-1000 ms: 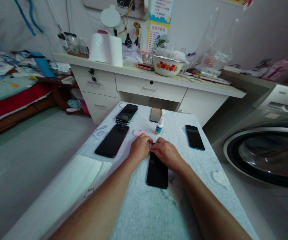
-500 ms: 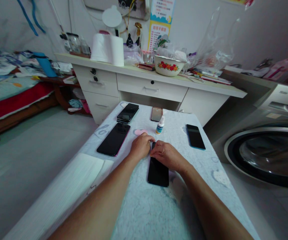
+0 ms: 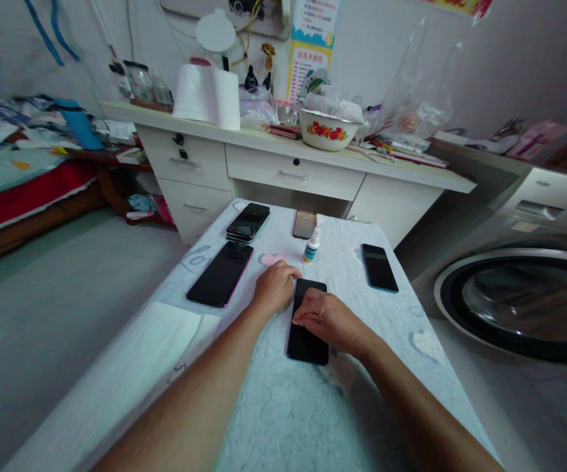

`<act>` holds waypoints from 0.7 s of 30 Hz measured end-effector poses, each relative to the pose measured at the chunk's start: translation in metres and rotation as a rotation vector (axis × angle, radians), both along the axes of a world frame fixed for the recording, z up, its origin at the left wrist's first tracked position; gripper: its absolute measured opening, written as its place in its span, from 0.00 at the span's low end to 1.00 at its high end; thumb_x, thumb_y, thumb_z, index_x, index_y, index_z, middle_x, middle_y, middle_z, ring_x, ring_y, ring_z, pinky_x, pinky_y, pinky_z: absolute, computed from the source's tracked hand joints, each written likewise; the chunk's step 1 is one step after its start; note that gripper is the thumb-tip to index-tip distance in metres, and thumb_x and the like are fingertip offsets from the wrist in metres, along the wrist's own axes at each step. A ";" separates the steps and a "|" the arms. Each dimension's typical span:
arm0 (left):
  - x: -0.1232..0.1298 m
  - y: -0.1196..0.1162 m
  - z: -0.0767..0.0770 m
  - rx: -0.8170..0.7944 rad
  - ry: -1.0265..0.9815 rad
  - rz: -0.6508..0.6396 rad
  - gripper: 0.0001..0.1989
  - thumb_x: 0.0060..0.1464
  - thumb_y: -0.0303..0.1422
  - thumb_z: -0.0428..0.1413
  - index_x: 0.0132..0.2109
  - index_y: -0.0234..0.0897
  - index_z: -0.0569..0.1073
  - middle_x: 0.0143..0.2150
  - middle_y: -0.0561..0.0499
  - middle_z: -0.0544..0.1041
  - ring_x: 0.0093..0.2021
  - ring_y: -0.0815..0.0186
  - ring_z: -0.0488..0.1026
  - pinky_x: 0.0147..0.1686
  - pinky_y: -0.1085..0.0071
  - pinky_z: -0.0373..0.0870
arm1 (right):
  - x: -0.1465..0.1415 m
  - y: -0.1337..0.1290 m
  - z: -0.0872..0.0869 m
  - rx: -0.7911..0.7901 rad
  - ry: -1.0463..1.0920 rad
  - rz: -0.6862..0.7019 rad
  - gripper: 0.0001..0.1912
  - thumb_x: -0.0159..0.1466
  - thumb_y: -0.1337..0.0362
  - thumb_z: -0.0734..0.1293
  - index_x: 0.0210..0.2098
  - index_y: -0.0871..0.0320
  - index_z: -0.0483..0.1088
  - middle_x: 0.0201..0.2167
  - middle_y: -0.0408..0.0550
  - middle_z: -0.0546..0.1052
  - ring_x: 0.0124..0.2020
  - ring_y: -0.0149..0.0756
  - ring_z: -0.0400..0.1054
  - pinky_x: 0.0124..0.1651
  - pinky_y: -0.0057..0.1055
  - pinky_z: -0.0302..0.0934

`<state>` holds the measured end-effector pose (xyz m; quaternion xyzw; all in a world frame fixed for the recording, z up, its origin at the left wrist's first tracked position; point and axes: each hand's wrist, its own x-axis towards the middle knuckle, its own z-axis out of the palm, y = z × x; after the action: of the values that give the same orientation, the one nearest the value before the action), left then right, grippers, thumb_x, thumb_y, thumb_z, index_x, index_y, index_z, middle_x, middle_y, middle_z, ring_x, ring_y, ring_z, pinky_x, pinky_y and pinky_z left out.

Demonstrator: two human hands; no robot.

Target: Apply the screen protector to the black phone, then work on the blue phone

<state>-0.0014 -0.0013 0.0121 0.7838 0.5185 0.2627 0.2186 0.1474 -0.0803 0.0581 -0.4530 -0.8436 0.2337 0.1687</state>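
Note:
A black phone (image 3: 309, 344) lies flat on the patterned cloth of the narrow table (image 3: 273, 419). At its upper left edge rests my left hand (image 3: 276, 286), fingers curled, thumb and fingertips by the phone's corner. Over the phone's middle is my right hand (image 3: 320, 314), its fingers pinched together against the screen; whatever they hold is too small or hidden to name. Just beyond the hands stand a small white bottle (image 3: 311, 248) with a blue and yellow label and a flat pink piece (image 3: 272, 259).
To the left lie a large dark phone (image 3: 220, 274) and a phone stack (image 3: 248, 221). A brown phone case or phone (image 3: 305, 224) is at the far edge, another phone (image 3: 379, 267) at right. Behind is a white desk (image 3: 258, 160); a washing machine (image 3: 533, 216) stands right.
My right hand has slid down the phone toward me, uncovering its top end. My left hand stays near the upper left edge. The view has shifted slightly.

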 end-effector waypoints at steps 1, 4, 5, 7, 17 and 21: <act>0.000 0.000 0.000 0.004 0.002 0.001 0.18 0.54 0.23 0.46 0.39 0.41 0.79 0.42 0.51 0.75 0.43 0.68 0.72 0.44 0.73 0.67 | -0.001 -0.003 -0.001 -0.008 0.007 -0.025 0.09 0.62 0.70 0.65 0.33 0.55 0.78 0.33 0.44 0.72 0.33 0.29 0.66 0.37 0.25 0.59; 0.000 0.000 0.000 0.014 0.004 0.006 0.17 0.53 0.22 0.46 0.39 0.41 0.78 0.41 0.51 0.75 0.43 0.67 0.72 0.43 0.73 0.67 | -0.002 -0.010 -0.005 -0.002 0.028 -0.073 0.09 0.62 0.71 0.65 0.35 0.55 0.77 0.35 0.44 0.73 0.34 0.29 0.67 0.37 0.25 0.60; 0.000 0.000 -0.001 0.017 0.004 0.007 0.17 0.53 0.22 0.46 0.39 0.41 0.78 0.41 0.51 0.75 0.43 0.67 0.72 0.43 0.73 0.67 | -0.001 -0.010 -0.007 0.007 0.031 -0.082 0.09 0.62 0.71 0.65 0.35 0.54 0.77 0.35 0.44 0.73 0.34 0.29 0.67 0.37 0.25 0.60; 0.001 0.000 -0.001 0.021 0.003 0.010 0.17 0.53 0.22 0.46 0.39 0.41 0.78 0.41 0.52 0.75 0.43 0.67 0.72 0.43 0.73 0.67 | 0.000 -0.010 -0.010 0.027 0.026 -0.102 0.08 0.62 0.70 0.65 0.36 0.54 0.77 0.34 0.44 0.72 0.34 0.29 0.67 0.37 0.25 0.60; 0.002 0.001 -0.001 0.020 0.027 0.022 0.17 0.53 0.22 0.47 0.39 0.42 0.78 0.43 0.52 0.76 0.45 0.67 0.72 0.45 0.73 0.67 | 0.002 -0.001 -0.019 0.157 -0.067 -0.276 0.09 0.65 0.66 0.64 0.38 0.54 0.76 0.36 0.46 0.72 0.36 0.31 0.67 0.40 0.27 0.60; 0.002 0.000 0.000 0.015 0.029 0.028 0.17 0.53 0.22 0.47 0.39 0.42 0.78 0.42 0.52 0.76 0.45 0.67 0.72 0.44 0.74 0.67 | 0.002 0.004 -0.020 0.180 -0.102 -0.340 0.10 0.66 0.66 0.63 0.39 0.54 0.77 0.36 0.47 0.71 0.38 0.32 0.67 0.41 0.27 0.60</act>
<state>0.0004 -0.0012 0.0118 0.7817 0.5306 0.2584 0.2014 0.1495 -0.0766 0.0379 -0.5833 -0.7799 0.1020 0.2026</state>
